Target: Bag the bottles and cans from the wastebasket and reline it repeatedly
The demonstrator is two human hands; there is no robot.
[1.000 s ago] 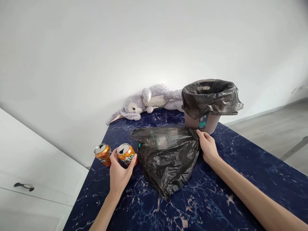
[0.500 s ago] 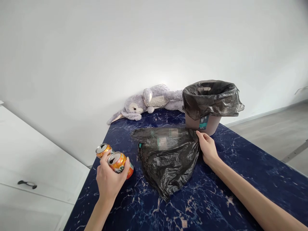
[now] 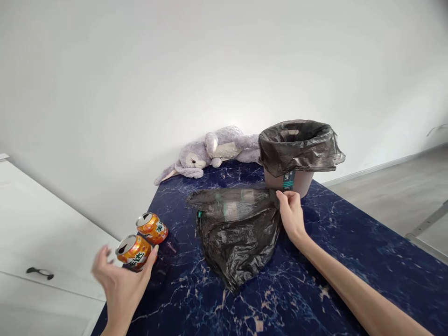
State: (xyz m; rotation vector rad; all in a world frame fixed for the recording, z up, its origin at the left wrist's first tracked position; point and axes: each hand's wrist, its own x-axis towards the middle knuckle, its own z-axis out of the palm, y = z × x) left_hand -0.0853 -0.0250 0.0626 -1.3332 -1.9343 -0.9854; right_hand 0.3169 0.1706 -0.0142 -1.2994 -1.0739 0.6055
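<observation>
My left hand (image 3: pixel 119 284) is at the table's left edge with fingers spread. Its thumb touches an orange drink can (image 3: pixel 135 252) lying on its side between thumb and fingers. A second orange can (image 3: pixel 152 227) lies just behind it. My right hand (image 3: pixel 290 215) pinches the upper right edge of a black plastic bag (image 3: pixel 238 231). The bag lies flat on the dark blue marbled table (image 3: pixel 343 252), with bottle shapes showing faintly through it. Right behind that hand stands a small bin (image 3: pixel 289 179) lined with a black bag (image 3: pixel 297 147).
A grey plush rabbit (image 3: pixel 210 154) lies at the table's far edge against the white wall. A white cabinet with a black handle (image 3: pixel 40 272) stands to the left of the table. Grey floor shows at the right.
My left hand carried one can from beside the bag leftward and toward me to the table's edge, then spread its fingers around it. The right hand kept its pinch on the bag.
</observation>
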